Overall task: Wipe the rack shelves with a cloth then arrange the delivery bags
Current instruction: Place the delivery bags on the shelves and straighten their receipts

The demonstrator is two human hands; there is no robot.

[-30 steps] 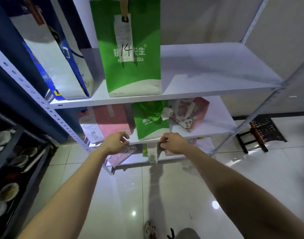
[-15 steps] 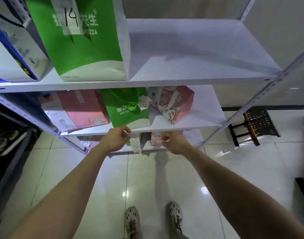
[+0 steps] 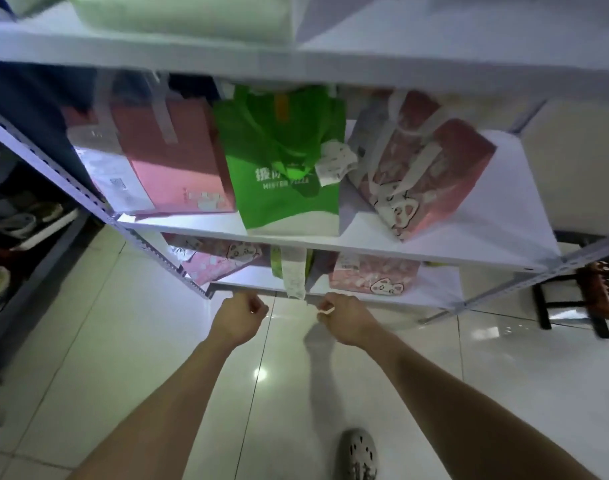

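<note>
top-shelf bag [image 3: 182,19] cropped and blurred, lowest green bag [image 3: 279,266] behind receipt [image 3: 293,277]

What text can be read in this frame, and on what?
"MISTER PIZZA", blurred but legible, with larger Chinese characters above too smeared to read: green bag, middle shelf.
Label on the red bag: print and code too blurred.
Crumpled receipt on the green bag: unreadable.
Hanging receipt on the bottom shelf: unreadable.
Cat-print pink bags: no legible words.
</note>
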